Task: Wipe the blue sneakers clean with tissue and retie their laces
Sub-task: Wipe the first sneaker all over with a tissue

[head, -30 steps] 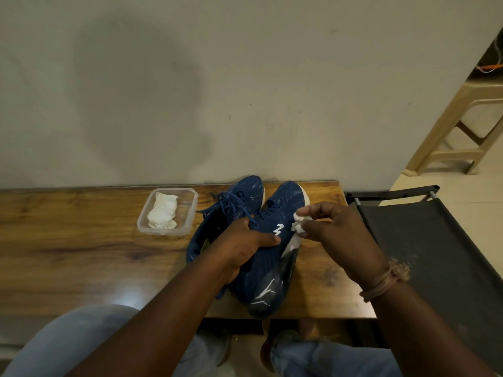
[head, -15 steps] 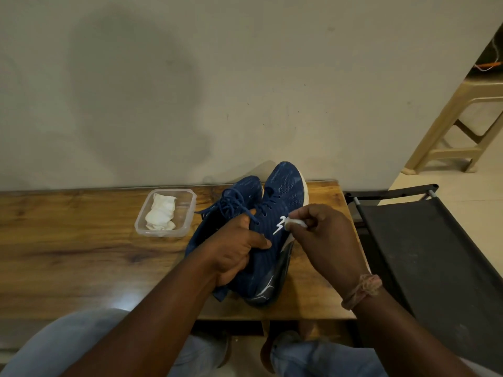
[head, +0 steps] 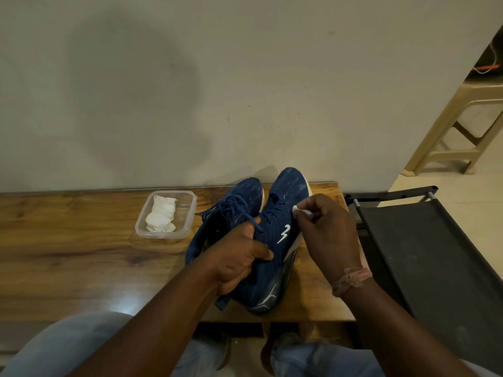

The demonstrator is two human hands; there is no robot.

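Head view, right sneaker (head: pixel 285 210): the sneaker being cleaned. It is tilted with its toe raised toward the wall and its heel low near the table's front edge, so that its outer side, with the white logo, faces the wiping hand.

Head view, left hand (head: pixel 239 257): fingers curled round the right sneaker's collar and tongue, thumb lying across the blue upper. Judged purpose: to brace the shoe and keep it tilted against the push of the wipe.

Head view, right hand (head: pixel 326 229): fingertips bunched narrowly, pinching a small wad of tissue (head: pixel 302 211) and pressing it on the sneaker's side, just above the logo and near the pale sole edge. The tight pinch appears to give a firm rubbing point.

Head view, left sneaker (head: pixel 239 205): stands on the table touching the right one, its laces (head: pixel 234 208) loose and trailing. It waits close at hand; retying is not yet done.

Head view, plastic container (head: pixel 190 210): clear and open, just left of the sneakers, holding folded white tissues (head: pixel 162 217). Placed within easy reach of the left hand for a fresh piece.

Head view, wooden table (head: pixel 81 240): bears the shoes and container against the wall, directly before the seated person's knees.

Head view, surroundings: a dark fabric-topped frame (head: pixel 424 240) stands beside the table on the right; a beige plastic stool (head: pixel 462 121) is farther back.

Stage, as judged: wiping under way on the first shoe.
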